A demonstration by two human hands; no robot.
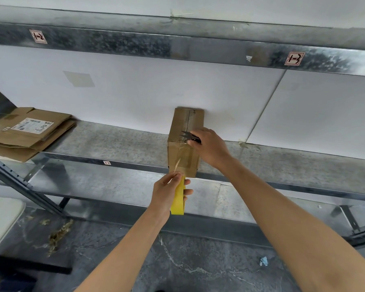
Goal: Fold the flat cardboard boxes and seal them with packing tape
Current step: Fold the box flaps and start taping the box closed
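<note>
A small folded cardboard box (pixel 182 127) stands on the metal shelf (pixel 118 140), its front end at the shelf edge, clear tape along its top seam and down its front face. My left hand (pixel 167 194) grips a yellow tape roll (pixel 177 202) just below the box front. A strip of clear tape (pixel 177 165) runs from the roll up to the box. My right hand (pixel 211 147) rests on the box's right top edge and holds small black snips (pixel 189 137), blades apart, pointing left over the tape.
A stack of flat cardboard boxes (pixel 30 133) with a shipping label lies at the shelf's left end. An upper shelf beam (pixel 177 45) runs overhead. White panels (pixel 135 91) back the shelf. A white surface (pixel 0 222) sits lower left; scraps litter the dark floor (pixel 177 270).
</note>
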